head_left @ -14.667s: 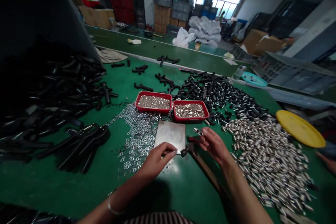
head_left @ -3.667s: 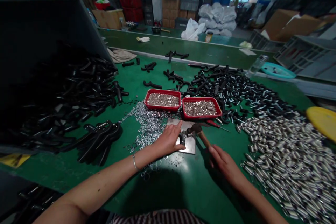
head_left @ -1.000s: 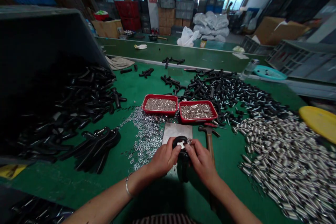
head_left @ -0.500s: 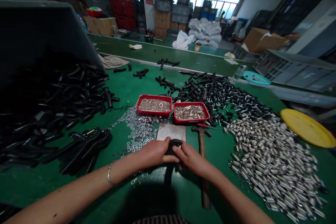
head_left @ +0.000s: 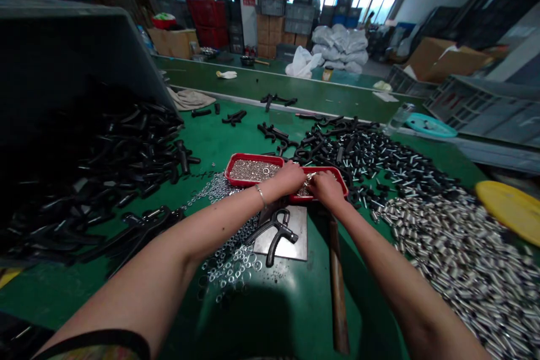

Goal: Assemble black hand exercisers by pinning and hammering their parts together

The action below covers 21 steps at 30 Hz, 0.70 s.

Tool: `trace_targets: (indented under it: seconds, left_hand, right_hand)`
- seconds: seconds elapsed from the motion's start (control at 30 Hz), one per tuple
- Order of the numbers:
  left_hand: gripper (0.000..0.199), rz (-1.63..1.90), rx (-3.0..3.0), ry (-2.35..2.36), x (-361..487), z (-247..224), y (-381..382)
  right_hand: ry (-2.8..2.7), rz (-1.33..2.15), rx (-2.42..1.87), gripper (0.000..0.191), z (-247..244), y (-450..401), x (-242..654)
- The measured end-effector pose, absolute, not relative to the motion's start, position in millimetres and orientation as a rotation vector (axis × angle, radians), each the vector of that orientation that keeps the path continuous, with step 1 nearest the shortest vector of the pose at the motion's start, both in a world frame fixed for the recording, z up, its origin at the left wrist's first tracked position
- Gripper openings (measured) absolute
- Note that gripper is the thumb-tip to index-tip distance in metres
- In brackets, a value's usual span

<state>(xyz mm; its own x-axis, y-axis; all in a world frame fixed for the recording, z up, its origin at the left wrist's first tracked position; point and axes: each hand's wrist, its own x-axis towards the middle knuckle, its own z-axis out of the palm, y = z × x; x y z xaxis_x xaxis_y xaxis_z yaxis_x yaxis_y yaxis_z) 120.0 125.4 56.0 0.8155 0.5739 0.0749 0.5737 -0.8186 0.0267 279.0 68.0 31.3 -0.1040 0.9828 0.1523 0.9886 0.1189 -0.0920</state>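
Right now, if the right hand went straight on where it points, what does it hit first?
Likely the small metal pins at the right hand, in the right red tray; the left hand looks next. Depth there is unclear.

No wording can be read with certainty. A red sign [head_left: 248,0] on the pillar [head_left: 250,28] bears pale characters too small to decipher; dark handwritten marks [head_left: 200,174] on the green bench [head_left: 206,140] are likewise illegible at this scale.
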Motion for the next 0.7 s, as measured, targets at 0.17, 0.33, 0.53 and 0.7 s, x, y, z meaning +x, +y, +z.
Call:
trace_targets:
  seconds: [0.17,0.33,0.53,0.7]
  left_hand:
    - [0.021,0.092,2.979,0.943,129.9,28.4,132.6]
    - [0.025,0.348,2.938,0.928,115.4,13.9,125.1]
    - [0.023,0.787,2.606,1.012,91.2,21.1,110.0]
    - [0.018,0.702,2.301,1.086,40.6,21.2,64.5]
  right_hand:
    - [-2.216,-0.061,-1.967,0.013,22.6,75.2,275.3]
    - [-2.101,0.005,-1.891,0.018,12.3,74.1,276.0]
    - [-1.609,0.217,-1.669,0.029,16.2,55.6,287.3]
    - [-1.632,0.592,-1.552,0.024,17.7,-9.3,284.2]
